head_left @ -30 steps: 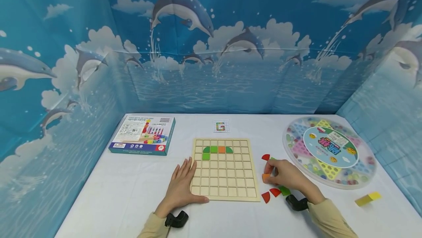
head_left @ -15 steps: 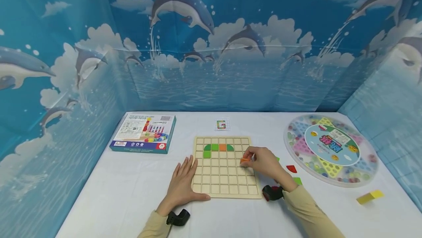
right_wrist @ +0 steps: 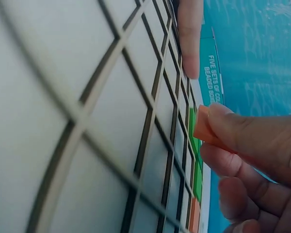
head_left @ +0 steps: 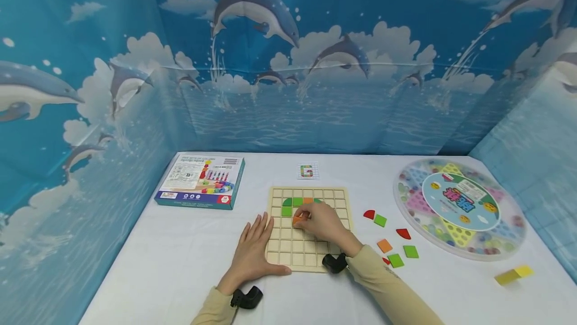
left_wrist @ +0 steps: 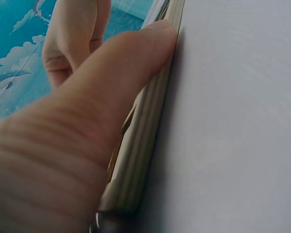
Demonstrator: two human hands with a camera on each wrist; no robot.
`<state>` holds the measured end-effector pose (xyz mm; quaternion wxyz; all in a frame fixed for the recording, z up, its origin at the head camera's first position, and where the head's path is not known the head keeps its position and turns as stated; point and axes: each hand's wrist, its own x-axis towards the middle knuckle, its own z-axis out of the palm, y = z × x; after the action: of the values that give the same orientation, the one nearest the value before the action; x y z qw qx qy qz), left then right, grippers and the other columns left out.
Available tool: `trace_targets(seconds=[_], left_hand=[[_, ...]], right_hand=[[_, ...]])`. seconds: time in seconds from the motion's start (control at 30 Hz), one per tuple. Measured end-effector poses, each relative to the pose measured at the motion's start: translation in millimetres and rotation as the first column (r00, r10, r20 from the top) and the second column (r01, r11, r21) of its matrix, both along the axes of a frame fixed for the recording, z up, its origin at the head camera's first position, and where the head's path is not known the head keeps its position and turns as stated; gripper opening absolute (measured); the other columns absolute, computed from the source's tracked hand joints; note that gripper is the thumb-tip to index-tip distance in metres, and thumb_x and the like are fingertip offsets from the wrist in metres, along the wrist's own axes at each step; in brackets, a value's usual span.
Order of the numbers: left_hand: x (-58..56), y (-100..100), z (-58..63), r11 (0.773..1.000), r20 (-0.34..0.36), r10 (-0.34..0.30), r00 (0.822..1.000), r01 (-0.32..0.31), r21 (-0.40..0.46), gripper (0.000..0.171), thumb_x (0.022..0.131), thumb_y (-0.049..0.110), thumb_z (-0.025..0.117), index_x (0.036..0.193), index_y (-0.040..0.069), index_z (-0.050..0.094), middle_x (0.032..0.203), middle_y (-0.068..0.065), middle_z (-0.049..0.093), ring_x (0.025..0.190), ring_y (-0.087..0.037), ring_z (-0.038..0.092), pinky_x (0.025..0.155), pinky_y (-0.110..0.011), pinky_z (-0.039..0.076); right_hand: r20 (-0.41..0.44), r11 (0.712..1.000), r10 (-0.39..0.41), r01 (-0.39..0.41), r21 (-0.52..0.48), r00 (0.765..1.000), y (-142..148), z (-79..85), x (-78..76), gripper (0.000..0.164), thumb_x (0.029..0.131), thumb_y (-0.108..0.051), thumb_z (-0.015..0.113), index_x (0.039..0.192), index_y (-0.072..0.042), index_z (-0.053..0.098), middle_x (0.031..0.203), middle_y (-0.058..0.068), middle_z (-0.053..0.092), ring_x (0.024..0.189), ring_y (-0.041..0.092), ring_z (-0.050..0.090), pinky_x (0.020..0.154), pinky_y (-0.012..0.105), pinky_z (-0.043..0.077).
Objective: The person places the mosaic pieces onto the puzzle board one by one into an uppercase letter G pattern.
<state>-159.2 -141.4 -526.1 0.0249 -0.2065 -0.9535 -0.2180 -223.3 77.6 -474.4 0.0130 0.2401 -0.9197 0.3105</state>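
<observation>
A wooden grid board (head_left: 286, 247) lies on the white table. My left hand (head_left: 252, 255) rests at its left side with fingers straight, its thumb (left_wrist: 131, 53) along the near edge. Between thumb and fingers my right hand (head_left: 322, 222) pinches an orange square tile (right_wrist: 203, 124), held over the board's upper left part. In the upper rows sit a green rounded-corner tile (head_left: 287, 202), a green square (head_left: 297, 202), an orange square (head_left: 308, 200) and another green square (head_left: 286, 211). The right hand partly hides a further green tile (head_left: 317, 200).
Right of the board lie several loose tiles, among them an orange square (head_left: 384, 246) and a red quarter-circle (head_left: 403, 234). Behind the board lies a pattern card (head_left: 308, 171). A box (head_left: 200, 182), a round marble game (head_left: 460, 210) and a yellow block (head_left: 514, 275) stand farther out.
From the loose tiles at the right, my right hand has carried the orange square leftward over the board. My left hand has stayed at the board's edge.
</observation>
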Motion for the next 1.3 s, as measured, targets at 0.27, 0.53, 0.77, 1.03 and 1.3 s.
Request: trace_targets(seconds=[0.27,0.53,0.77,1.03,1.3], left_hand=[[0.5,-1,0.0,1.0,-0.002,-0.002,1.0,0.002,-0.002,0.126,0.06,0.078,0.066,0.15,0.002,0.02,0.156,-0.014,0.012,0.143,-0.029,0.006,0.112,-0.049,0.004],[0.2,0,-2.3,1.0,0.001,-0.005,1.0,0.005,-0.015,0.125,0.061,0.079,0.065,0.151,0.004,0.019,0.157,-0.012,0.01,0.143,-0.027,0.005,0.112,-0.046,0.002],[-0.5,-1,-2.9,1.0,-0.024,-0.015,1.0,0.015,-0.01,0.125,0.061,0.079,0.065,0.15,0.002,0.022,0.156,-0.015,0.013,0.143,-0.031,0.008,0.112,-0.05,0.005],[-0.8,-1,-3.8,1.0,-0.022,-0.015,1.0,0.015,-0.006,0.126,0.061,0.08,0.064,0.15,0.002,0.021,0.156,-0.015,0.012,0.143,-0.031,0.007,0.112,-0.05,0.005],[-0.3,-1,-3.7,1.0,-0.014,-0.011,1.0,0.011,-0.005,0.125,0.062,0.078,0.065,0.15,0.003,0.02,0.157,-0.013,0.011,0.143,-0.029,0.006,0.112,-0.047,0.003]], right_hand=[[-0.062,0.999,-0.006,0.009,0.045,0.998,-20,-4.1,-9.6,0.018,0.077,-0.027,0.08,0.079,-0.019,0.064,0.064,-0.014,0.052,0.053,0.005,0.046,0.048,0.025,0.039],[-0.057,0.998,-0.003,0.007,0.069,0.998,-29,-7.7,-8.5,0.018,0.077,-0.026,0.08,0.074,-0.022,0.063,0.062,-0.016,0.053,0.054,0.003,0.047,0.049,0.025,0.04],[-0.037,0.997,-0.021,0.024,0.074,0.999,-25,-7.6,-7.8,0.006,0.08,-0.023,0.078,0.079,-0.022,0.072,0.072,-0.014,0.061,0.065,0.006,0.054,0.054,0.025,0.043],[-0.076,0.997,-0.037,0.042,0.064,0.996,-27,-8.9,-6.3,0.006,0.08,-0.018,0.078,0.075,-0.018,0.074,0.071,-0.009,0.061,0.06,0.006,0.052,0.051,0.023,0.042],[-0.071,0.997,-0.008,0.014,0.082,0.997,-26,-7.9,-4.1,0.006,0.078,-0.015,0.078,0.075,-0.018,0.075,0.074,-0.009,0.064,0.062,0.005,0.053,0.052,0.023,0.043]])
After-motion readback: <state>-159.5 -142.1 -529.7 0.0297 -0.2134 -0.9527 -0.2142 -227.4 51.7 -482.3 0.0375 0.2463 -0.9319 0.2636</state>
